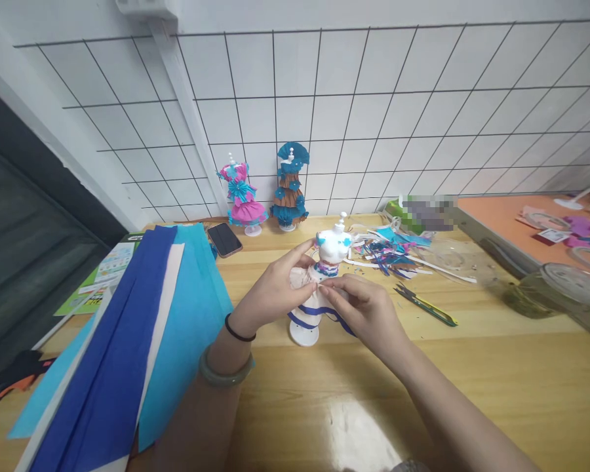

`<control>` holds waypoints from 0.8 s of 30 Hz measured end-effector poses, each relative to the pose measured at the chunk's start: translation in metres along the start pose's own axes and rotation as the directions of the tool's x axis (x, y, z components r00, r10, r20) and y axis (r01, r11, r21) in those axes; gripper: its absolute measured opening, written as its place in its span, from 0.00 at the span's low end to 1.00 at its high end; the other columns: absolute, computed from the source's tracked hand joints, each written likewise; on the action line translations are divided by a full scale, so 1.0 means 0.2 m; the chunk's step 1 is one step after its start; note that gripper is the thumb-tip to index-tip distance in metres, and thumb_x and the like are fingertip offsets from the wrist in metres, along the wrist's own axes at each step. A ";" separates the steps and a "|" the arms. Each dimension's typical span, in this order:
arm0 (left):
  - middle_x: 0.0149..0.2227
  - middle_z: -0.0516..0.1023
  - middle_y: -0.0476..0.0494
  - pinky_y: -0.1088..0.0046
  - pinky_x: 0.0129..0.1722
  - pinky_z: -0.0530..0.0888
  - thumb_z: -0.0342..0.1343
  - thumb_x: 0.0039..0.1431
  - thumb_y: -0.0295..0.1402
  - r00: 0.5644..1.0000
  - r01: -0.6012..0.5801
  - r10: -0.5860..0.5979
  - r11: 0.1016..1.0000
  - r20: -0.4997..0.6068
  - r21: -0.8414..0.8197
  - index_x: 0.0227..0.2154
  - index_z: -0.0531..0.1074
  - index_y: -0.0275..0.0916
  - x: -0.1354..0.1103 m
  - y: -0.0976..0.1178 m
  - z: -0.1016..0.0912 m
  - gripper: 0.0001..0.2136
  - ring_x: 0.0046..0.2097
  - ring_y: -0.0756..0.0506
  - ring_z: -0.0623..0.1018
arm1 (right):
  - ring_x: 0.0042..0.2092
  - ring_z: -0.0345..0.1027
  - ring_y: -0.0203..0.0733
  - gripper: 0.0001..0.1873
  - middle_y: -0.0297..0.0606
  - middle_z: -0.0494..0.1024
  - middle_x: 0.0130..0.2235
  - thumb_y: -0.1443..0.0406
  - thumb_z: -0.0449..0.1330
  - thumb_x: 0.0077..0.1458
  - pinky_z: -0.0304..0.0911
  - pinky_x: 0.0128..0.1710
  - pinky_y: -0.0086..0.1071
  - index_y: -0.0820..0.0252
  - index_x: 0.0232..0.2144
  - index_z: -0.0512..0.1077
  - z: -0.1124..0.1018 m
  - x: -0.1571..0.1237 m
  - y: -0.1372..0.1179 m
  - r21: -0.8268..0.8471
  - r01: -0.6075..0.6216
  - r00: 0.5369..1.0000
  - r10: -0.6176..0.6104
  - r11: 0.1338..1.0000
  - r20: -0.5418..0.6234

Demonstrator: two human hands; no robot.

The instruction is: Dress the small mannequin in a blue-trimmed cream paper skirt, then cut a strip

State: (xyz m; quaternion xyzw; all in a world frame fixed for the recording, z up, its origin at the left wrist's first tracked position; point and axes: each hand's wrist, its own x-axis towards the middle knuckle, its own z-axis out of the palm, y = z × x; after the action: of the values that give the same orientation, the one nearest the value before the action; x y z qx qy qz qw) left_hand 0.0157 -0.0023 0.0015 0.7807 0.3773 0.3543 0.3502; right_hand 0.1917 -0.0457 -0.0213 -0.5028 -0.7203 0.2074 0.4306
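On the table [295, 406], near centre, stands a mannequin [333, 246], its skirt [319, 303] clasped by the left hand [274, 285] from eight o'clock and pinched by the right hand [371, 309] from four, seemingly mid-fitting, so the next move likely needs steady pressure.

- A light wooden table [496, 393] carries everything here.
- At the dial's centre, a small white mannequin [333, 246] stands on its round base.
- At 8 o'clock lie overlapping blue, white and turquoise sheets [122, 367].
- At 10, a phone [225, 239].
- Toward 11 stand a pink-and-blue figure [247, 211] and a teal-and-brown figure [290, 193].
- At 2, tangled scraps [398, 249].
- At 3, a slim yellow-and-dark tool [427, 306].
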 end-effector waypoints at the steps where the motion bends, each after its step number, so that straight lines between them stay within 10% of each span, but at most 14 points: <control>1: 0.46 0.74 0.43 0.69 0.47 0.72 0.55 0.53 0.29 1.000 0.004 -0.004 1.000 0.004 -0.001 0.61 0.53 0.42 0.00 0.00 0.00 0.31 0.47 0.46 0.74 | 0.30 0.69 0.39 0.10 0.39 0.78 0.30 0.61 0.55 0.57 0.64 0.30 0.31 0.58 0.32 0.74 0.01 0.00 0.00 -0.009 -0.005 1.000 0.005 1.000 -0.013; 24: 0.46 0.74 0.42 0.68 0.47 0.71 0.59 0.53 0.38 0.999 -0.011 0.013 0.999 -0.034 0.035 0.58 0.58 0.38 0.00 -0.02 0.00 0.30 0.47 0.44 0.74 | 0.27 0.65 0.36 0.07 0.35 0.73 0.27 0.60 0.56 0.56 0.60 0.28 0.29 0.57 0.29 0.65 0.04 0.01 0.05 0.016 -0.076 0.995 0.077 0.997 -0.062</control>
State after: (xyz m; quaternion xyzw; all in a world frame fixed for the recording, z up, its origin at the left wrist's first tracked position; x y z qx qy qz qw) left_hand 0.0146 -0.0002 -0.0008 0.7826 0.3847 0.3633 0.3280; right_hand 0.1898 -0.0399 -0.0321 -0.5333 -0.6852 0.2128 0.4481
